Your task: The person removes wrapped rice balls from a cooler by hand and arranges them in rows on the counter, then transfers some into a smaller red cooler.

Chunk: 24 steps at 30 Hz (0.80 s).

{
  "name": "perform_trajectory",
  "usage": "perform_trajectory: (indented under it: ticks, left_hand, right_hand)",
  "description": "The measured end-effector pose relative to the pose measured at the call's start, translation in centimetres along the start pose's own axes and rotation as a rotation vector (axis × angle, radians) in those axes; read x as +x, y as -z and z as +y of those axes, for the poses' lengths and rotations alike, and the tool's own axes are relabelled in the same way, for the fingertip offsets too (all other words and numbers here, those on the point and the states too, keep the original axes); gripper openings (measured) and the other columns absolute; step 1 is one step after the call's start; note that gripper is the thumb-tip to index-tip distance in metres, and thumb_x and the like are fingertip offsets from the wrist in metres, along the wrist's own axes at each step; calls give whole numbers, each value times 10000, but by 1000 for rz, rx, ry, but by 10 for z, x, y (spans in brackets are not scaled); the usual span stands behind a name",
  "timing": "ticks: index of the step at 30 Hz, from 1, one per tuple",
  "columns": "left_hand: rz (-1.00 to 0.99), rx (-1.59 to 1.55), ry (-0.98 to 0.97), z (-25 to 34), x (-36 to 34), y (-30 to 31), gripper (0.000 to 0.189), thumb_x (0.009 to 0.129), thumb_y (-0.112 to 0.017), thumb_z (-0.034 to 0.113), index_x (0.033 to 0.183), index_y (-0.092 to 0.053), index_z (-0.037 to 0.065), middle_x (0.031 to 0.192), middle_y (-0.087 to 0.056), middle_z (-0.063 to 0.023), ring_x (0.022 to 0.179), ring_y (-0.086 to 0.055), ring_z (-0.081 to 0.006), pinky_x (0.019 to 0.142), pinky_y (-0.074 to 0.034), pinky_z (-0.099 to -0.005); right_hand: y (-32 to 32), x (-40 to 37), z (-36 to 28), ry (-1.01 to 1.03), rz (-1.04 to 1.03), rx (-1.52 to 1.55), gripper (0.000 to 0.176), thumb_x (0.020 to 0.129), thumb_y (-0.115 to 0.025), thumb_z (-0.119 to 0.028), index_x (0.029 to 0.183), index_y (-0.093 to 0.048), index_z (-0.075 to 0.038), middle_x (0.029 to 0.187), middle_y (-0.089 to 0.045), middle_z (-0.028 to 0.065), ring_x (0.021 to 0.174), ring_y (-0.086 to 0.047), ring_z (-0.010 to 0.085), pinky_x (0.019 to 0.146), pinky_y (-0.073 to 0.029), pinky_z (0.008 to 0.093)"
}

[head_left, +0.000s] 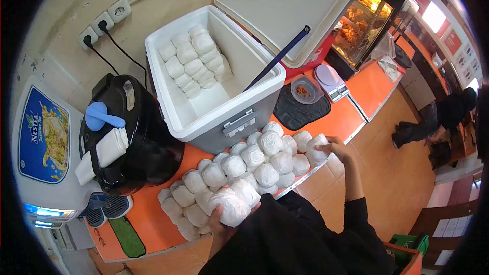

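Many white wrapped bundles (pixel 252 156) are piled in rows on the orange counter (pixel 153 224), in front of an open white and grey cooler box (pixel 224 127). My left hand (pixel 219 224) holds a white bundle (pixel 230 208) at the near side of the pile, close against my black clothing, with another bundle touching it. At the right end of the pile, my right hand (pixel 335 147) has its fingers on a single white bundle (pixel 317 149). More white bundles (pixel 191 61) are stacked at the far end inside the cooler.
A black round pot (pixel 147 137) with a blue scoop (pixel 99 117) stands left of the cooler. Right of it are a black mat (pixel 290 114), a plastic bowl (pixel 305 91) and a scale (pixel 331 81). Another person (pixel 451 112) is at the far right.
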State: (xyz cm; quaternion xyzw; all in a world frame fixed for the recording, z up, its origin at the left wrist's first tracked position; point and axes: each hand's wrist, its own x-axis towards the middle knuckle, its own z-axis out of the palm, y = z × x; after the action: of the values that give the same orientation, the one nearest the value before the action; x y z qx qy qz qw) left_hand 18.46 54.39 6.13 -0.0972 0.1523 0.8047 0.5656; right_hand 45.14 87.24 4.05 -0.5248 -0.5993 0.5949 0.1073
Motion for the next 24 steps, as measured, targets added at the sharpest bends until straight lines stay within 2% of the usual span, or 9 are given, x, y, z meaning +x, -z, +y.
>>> perform_trajectory:
  ticks: [5,9,11,13,15,16,17,21,24]
  left_hand:
    - [40,232,36,-32,6,-28,733,801,-623,427,1420,-350,144,1416,-341,-182,1302,-350,-460,980,-341,-733]
    - [55,354,23,-57,23,-49,731,800,-650,393,1415,-355,128,1426,-335,-179,1323,-333,-453,999,-316,-745]
    - [-35,443,78,-69,37,-57,714,803,-661,344,1406,-359,106,1419,-341,-189,1320,-345,-446,1002,-318,-747]
    - [-57,342,107,-83,50,-67,704,833,-648,255,1419,-313,52,1392,-368,-227,1293,-402,-436,1033,-364,-680]
    - [-19,387,182,-98,63,-76,655,870,-612,201,1419,-297,29,1386,-391,-231,1272,-440,-420,1043,-385,-642]
    - [-5,421,216,-103,73,-78,589,896,-598,169,1402,-340,13,1338,-470,-205,1213,-519,-352,1045,-436,-524]
    - [-4,414,200,-110,84,-75,589,896,-598,169,1402,-340,13,1338,-470,-205,1213,-519,-352,1045,-436,-524]
    - [1,618,213,-129,101,-70,509,891,-640,177,1337,-460,10,1217,-585,-114,1112,-592,-215,936,-493,-349]
    - [100,648,225,-128,99,-70,485,859,-683,160,1293,-515,28,1156,-612,-79,1045,-613,-193,882,-511,-335]
  right_hand:
    - [-27,35,32,-61,-101,-8,620,703,-801,-417,1095,-675,47,1007,-693,190,985,-652,281,950,-452,366]
    - [-40,50,43,-85,51,-470,731,702,-797,-500,1153,-627,50,1218,-561,254,1122,-562,355,929,-462,427]
    - [-30,35,27,138,262,-795,763,722,-768,-554,1232,-565,-24,1293,-485,256,1127,-533,349,887,-469,456]
    - [-26,23,4,226,182,-813,654,820,-706,-498,1241,-508,-38,1324,-449,233,1111,-537,354,888,-462,461]
    - [-30,18,-5,259,-427,-99,508,944,-572,-444,1287,-495,-77,1322,-459,168,1094,-533,277,882,-467,422]
    - [-34,-2,-25,163,-541,99,473,976,-520,-428,1302,-483,-87,1297,-480,136,1075,-537,247,863,-475,397]
    - [-41,-20,-42,66,-656,293,442,1008,-468,-411,1318,-471,-97,1273,-501,105,1057,-542,218,844,-483,371]
    - [-49,-14,-29,-114,-521,500,505,983,-524,-365,1372,-392,-71,1179,-563,137,880,-658,197,583,-543,252]
    - [-40,7,-5,-102,-428,480,514,944,-604,-334,1320,-425,-33,1156,-586,156,934,-652,213,676,-558,316]
